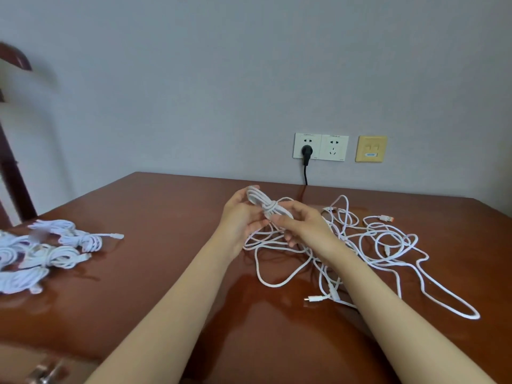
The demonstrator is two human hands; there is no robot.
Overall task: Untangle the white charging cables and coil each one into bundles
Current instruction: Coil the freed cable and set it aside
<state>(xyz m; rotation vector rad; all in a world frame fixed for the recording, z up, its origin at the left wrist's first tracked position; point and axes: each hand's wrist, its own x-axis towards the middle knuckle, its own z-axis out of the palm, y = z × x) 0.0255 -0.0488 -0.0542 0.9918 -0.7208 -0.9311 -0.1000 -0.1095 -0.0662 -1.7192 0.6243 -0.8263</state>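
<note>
A brown table [166, 273] stands against a grey wall [194, 79]. Above the table, towards its far edge, the left hand [241, 217] grips a coiled bundle [263, 202], and the right hand [302, 225] pinches its wrapped waist. A loose tangle [374, 245] sprawls toward the right edge. A pile [41, 250] of coiled cables lies at the left edge.

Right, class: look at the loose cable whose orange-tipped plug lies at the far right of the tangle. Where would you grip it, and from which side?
Probably the orange-tipped plug itself, pinched across its flat sides, coming from above on the right. It lies flat on the table at the outer edge of the tangle, tip pointing right, with no loop across it.
</note>
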